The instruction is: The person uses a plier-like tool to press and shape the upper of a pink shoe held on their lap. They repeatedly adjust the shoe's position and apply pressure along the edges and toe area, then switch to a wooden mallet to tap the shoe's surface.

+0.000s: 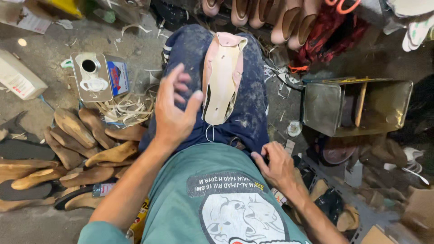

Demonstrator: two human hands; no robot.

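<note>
A pale pink shoe upper on a last [222, 79] lies sole-side up on my dark blue trouser leg [246, 113]. My left hand [174, 110] hovers just left of it, fingers spread, thumb close to the shoe's edge, holding nothing. My right hand [275, 165] rests at my right hip by the hem of my green shirt [217, 180], fingers curled at the trouser pocket; I cannot tell if anything is in it.
Several wooden shoe lasts [77, 144] are piled on the floor at left. A metal glue can [97, 77] stands behind them among paper trimmings. An open metal tin box [357, 106] sits at right. Pink shoes [271, 16] line the top.
</note>
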